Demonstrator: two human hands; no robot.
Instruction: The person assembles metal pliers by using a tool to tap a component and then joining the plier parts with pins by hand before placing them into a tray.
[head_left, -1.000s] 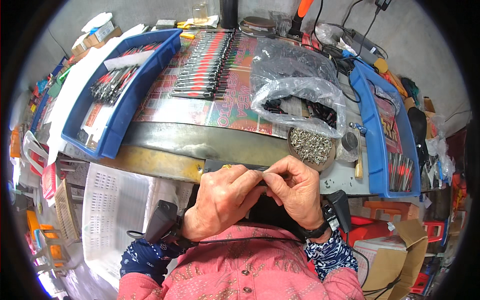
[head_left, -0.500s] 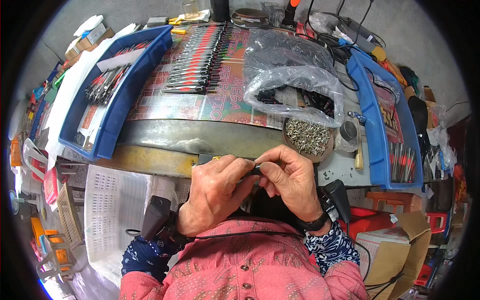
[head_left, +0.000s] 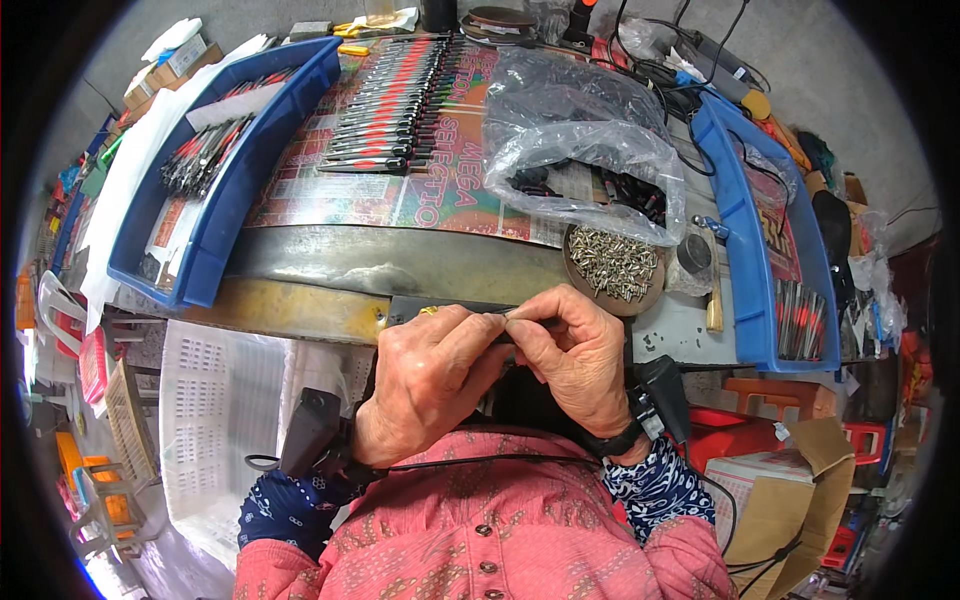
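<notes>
A half second ago a dark piece (head_left: 503, 338) showed plainly between my hands; now my fingertips have closed up and cover most of it. I take that to mean both hands are bearing on the same small part. It sits at the centre of the frame, just past the bench edge. My left hand (head_left: 425, 375) is curled round it, thumb underneath; my right hand (head_left: 572, 355) pinches its end between thumb and forefinger. The exact shape I cannot tell.

Right of centre, a round dish (head_left: 656, 294) is heaped with shiny little metal bits (head_left: 612, 262). Above it, a crinkled clear bag (head_left: 570, 105) gapes, dark parts (head_left: 640, 200) inside. At upper centre, slim pens (head_left: 375, 130), glossy black, silver and red, lie side by side on a printed sheet (head_left: 290, 200). Smooth blue plastic trays (head_left: 225, 245) stand at left and right, and a white slotted basket (head_left: 215, 420) is at lower left
</notes>
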